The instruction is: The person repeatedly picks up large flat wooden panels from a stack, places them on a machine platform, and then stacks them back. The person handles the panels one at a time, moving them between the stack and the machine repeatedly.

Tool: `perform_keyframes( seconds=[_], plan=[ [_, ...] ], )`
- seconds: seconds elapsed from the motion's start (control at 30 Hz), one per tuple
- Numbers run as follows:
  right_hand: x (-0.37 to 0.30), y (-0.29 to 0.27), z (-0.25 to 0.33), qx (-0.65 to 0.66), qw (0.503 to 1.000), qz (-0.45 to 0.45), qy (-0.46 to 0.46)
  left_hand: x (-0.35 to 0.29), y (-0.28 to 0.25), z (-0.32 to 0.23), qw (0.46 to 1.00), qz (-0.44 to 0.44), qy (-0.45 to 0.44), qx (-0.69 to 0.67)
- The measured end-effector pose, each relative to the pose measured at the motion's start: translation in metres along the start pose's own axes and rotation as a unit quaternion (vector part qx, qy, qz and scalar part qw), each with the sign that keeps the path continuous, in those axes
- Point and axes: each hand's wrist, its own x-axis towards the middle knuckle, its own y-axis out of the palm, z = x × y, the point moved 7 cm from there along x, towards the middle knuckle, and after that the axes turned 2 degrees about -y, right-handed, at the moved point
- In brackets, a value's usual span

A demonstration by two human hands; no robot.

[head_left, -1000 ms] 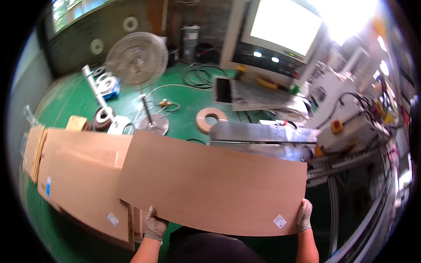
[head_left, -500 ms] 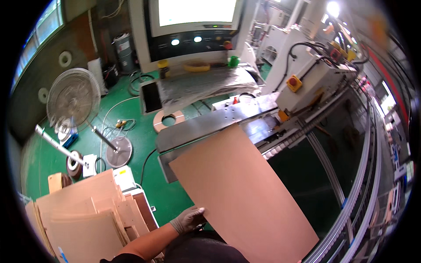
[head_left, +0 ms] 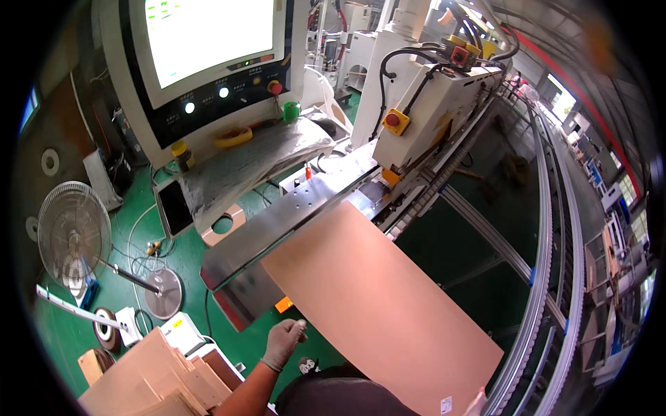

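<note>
A large brown board (head_left: 378, 305) lies flat on the steel infeed table (head_left: 277, 232) of a grey machine (head_left: 430, 118), with its far end resting on the steel and its near end reaching toward the person. The left hand (head_left: 284, 341), in a grey glove, is just beside the board's left edge; its fingers are bent loosely, and I cannot tell if they touch the edge or hold anything. The right hand (head_left: 477, 401) shows only as a small part at the near right corner of the board, at the picture's edge, and its grip cannot be seen.

To the left of the board, a stack of similar brown boards (head_left: 146, 381) stands on the green floor (head_left: 173, 274). Farther left of the board is a standing fan (head_left: 73, 236). Beyond the board, behind the steel table, a control panel with a bright screen (head_left: 208, 35) rises. To the right of the board runs a long conveyor rail (head_left: 548, 263).
</note>
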Motion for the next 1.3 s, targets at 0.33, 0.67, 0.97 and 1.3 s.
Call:
perform_keyframes(
  seconds=[0.33, 0.67, 0.97, 1.3],
  plan=[
    [0.093, 0.017, 0.026, -0.036, 0.996, 0.075, -0.031, 0.098, 0.017, -0.036, 0.975, -0.118, 0.147, 0.116],
    [0.177, 0.055, 0.072, -0.01, 0.993, -0.114, -0.002, 0.171, 0.113, -0.085, 0.989, -0.002, -0.034, -0.144],
    [0.277, 0.102, 0.124, 0.058, 0.996, -0.061, 0.004, 0.236, 0.211, -0.146, 0.946, -0.021, -0.103, -0.306],
    [0.369, 0.157, 0.185, 0.1, 0.994, 0.029, -0.02, 0.32, 0.287, -0.172, 0.964, -0.016, -0.088, -0.251]
  ],
)
